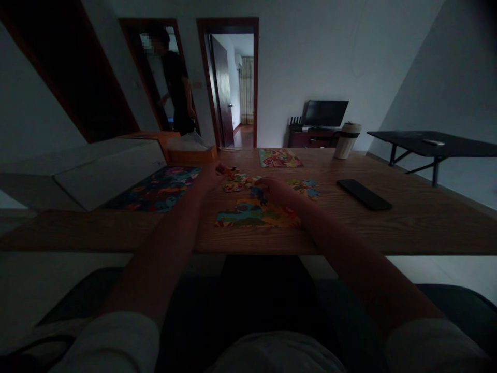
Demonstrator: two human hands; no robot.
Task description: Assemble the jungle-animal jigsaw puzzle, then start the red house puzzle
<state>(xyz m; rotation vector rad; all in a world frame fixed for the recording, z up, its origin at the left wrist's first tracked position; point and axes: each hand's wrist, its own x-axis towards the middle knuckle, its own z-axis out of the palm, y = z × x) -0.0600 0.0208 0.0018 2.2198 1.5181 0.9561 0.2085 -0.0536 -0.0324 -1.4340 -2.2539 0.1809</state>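
Both my arms reach over a wooden table in a dim room. My left hand is stretched toward a small puzzle piece and loose colourful pieces; its fingers seem pinched on the piece. My right hand rests curled on the far edge of a joined block of puzzle pieces. More loose pieces lie to the right of that hand.
A dark colourful puzzle board lies at the left beside a white box. A picture card, a cup and a black phone stand farther back and right. A person stands in a doorway.
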